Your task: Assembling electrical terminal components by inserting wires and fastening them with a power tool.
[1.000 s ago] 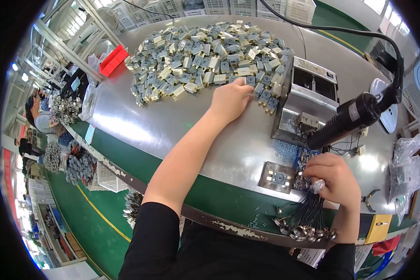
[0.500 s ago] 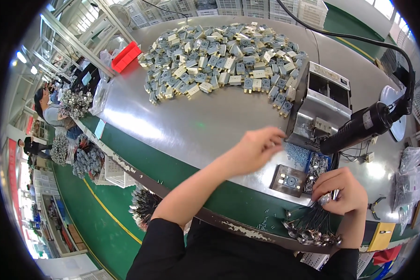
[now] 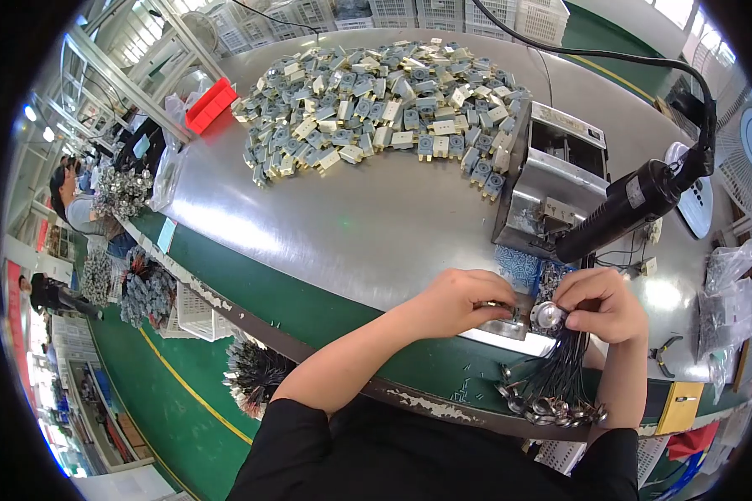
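Observation:
My right hand (image 3: 607, 306) pinches a round silver metal part (image 3: 547, 316) that looks like a small cup or disc, just right of a small metal fixture block (image 3: 505, 328). Black wires (image 3: 566, 361) run down from around it toward a bunch of similar round metal parts (image 3: 551, 407) at the table's front edge. Over the fixture block, my left hand (image 3: 470, 302) has thumb and fingertips closed together; whatever is between them is too small to make out. Both hands hide most of the block. A blue tray (image 3: 551, 277) of small metal pieces lies just behind my hands.
Grey-and-cream plastic blocks (image 3: 384, 104) form a large pile at the back. A metal box-shaped machine (image 3: 551, 179) and a black cylindrical power tool (image 3: 618, 213) stand beyond my right hand. Pliers (image 3: 665, 355) and plastic bags (image 3: 731, 288) lie at right, a red bin (image 3: 210, 106) far left.
My left hand has come down from beside the machine to the fixture block, its fingers closing. My right hand has moved up and left, bringing the round metal part beside the block.

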Motion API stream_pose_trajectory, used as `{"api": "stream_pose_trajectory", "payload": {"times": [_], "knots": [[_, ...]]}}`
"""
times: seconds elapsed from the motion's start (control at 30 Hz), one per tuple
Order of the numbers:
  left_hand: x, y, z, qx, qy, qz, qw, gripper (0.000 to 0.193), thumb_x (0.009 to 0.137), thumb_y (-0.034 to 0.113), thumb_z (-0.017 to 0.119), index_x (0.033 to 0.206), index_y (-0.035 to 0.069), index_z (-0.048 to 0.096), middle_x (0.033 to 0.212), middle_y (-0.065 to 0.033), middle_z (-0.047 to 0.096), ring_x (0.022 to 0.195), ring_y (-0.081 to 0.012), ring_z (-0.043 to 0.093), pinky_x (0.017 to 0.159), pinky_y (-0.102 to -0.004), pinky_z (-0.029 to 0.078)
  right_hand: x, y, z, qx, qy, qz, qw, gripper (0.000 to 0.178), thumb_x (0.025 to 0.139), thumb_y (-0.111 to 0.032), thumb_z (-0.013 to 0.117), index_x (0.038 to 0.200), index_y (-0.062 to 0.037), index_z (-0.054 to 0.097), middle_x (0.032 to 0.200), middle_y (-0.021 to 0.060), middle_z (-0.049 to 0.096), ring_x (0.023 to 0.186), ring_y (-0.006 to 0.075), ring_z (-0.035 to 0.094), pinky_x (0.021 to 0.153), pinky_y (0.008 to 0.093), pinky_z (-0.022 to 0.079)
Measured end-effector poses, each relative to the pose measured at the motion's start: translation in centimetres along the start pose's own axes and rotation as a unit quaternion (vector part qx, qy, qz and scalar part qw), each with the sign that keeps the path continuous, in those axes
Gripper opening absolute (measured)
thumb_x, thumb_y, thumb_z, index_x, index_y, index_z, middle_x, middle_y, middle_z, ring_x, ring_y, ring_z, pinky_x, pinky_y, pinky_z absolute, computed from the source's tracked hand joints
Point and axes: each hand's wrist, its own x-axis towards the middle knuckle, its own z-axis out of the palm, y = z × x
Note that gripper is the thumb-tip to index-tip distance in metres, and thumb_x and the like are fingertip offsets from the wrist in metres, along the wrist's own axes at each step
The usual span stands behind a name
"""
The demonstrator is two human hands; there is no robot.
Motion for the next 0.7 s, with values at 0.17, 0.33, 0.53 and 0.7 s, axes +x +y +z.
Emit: {"api": "stream_pose_trajectory", "payload": {"times": [0.17,0.33,0.53,0.7], "knots": [[0.3,0.4,0.1,-0.018,0.000,-0.021,1.000,0.016,0.082,0.009,0.077,0.096,0.004,0.073,0.103,-0.0074,0.073,0.079,-0.0212,0.070,0.066,-0.0325,0.056,0.1,0.4,-0.5,-0.018,-0.025,-0.020,0.999,0.019,0.078,-0.007,0.078,0.089,0.0071,0.070,0.092,0.0168,0.070,0.081,0.0239,0.068,0.072,0.0332,0.052],[0.4,0.7,-0.9,-0.008,-0.056,-0.041,0.998,0.017,0.082,0.008,0.076,0.098,0.002,0.070,0.104,-0.0072,0.071,0.075,-0.0215,0.067,0.064,-0.0319,0.055,0.7,0.4,-0.4,-0.034,-0.036,-0.020,0.999,0.020,0.075,-0.006,0.079,0.089,0.0070,0.071,0.091,0.0186,0.072,0.082,0.0280,0.070,0.074,0.0346,0.054],[-0.6,-0.5,-0.4,-0.046,-0.025,-0.021,0.998,0.017,0.085,0.007,0.073,0.100,0.002,0.068,0.106,-0.0081,0.068,0.086,-0.0272,0.068,0.071,-0.0361,0.056,0.8,1.0,0.4,-0.040,-0.052,0.006,0.998,0.020,0.074,-0.004,0.080,0.088,0.0068,0.072,0.091,0.0197,0.072,0.081,0.0294,0.071,0.072,0.0349,0.055],[-1.0,-0.1,-0.3,-0.043,-0.033,-0.023,0.998,0.018,0.084,0.008,0.072,0.100,0.002,0.067,0.105,-0.0091,0.068,0.091,-0.0310,0.068,0.078,-0.0390,0.055,0.7,1.1,0.5,-0.042,-0.051,-0.008,0.998,0.019,0.074,-0.005,0.081,0.084,0.0075,0.072,0.087,0.0207,0.072,0.077,0.0309,0.071,0.069,0.0360,0.055]]}}
